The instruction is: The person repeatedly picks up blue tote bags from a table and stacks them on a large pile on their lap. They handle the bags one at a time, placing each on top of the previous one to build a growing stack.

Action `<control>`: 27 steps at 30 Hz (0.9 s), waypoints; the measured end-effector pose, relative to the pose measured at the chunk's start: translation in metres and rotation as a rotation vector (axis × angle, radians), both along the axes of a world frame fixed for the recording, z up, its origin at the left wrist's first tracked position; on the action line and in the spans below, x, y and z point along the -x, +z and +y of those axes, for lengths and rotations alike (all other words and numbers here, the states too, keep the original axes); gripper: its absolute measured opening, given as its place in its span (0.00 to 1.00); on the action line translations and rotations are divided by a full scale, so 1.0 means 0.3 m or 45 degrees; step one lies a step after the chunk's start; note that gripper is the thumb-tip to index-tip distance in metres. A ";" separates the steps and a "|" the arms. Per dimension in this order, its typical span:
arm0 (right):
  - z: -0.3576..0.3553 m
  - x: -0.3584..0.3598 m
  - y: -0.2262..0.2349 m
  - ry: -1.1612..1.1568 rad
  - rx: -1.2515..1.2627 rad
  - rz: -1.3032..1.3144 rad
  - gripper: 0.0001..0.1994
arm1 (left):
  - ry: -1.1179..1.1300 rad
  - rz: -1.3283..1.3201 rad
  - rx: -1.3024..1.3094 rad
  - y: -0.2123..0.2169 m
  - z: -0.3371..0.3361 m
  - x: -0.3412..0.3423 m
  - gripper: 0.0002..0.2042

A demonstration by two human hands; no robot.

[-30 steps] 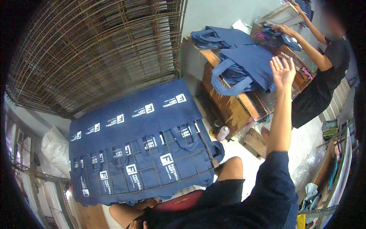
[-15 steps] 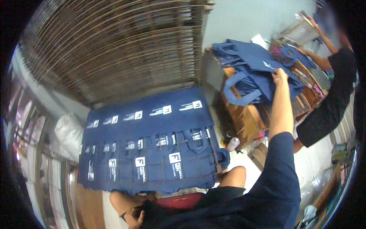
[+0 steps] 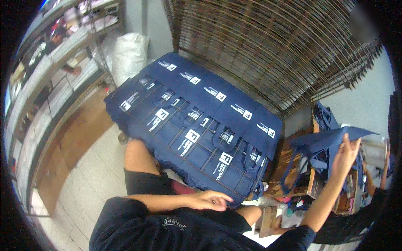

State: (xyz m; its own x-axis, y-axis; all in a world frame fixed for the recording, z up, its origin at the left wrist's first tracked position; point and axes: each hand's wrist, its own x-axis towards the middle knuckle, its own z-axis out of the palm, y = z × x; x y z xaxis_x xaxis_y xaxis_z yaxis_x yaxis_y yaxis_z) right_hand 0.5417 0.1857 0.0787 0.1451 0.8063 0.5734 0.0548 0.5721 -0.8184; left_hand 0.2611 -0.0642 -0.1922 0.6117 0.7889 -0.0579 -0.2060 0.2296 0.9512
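Note:
My right hand, out to the right, pinches the edge of a navy fabric bag. The bag hangs raised, with a loop handle dangling beneath it. Close to my lap, my left hand holds nothing; its fingers are loosely stretched toward the near edge of a wide spread of navy bags. These printed bags lie in overlapping rows in front of me, with white prints and a thin wire grid over part of them. More navy bags lie behind the raised one.
A large slatted rack leans behind the spread. At the right is a worn wooden table, with another person's arm beside it. To the left are a white sack, shelving and a wooden board.
The view has swung to the right. My right hand has lifted the bag from the pile on the wooden table. My left hand has come up near the spread's front edge.

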 end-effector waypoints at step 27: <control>-0.407 1.020 -0.470 0.565 0.368 0.533 0.18 | 1.200 -0.778 0.099 0.332 0.258 0.652 0.22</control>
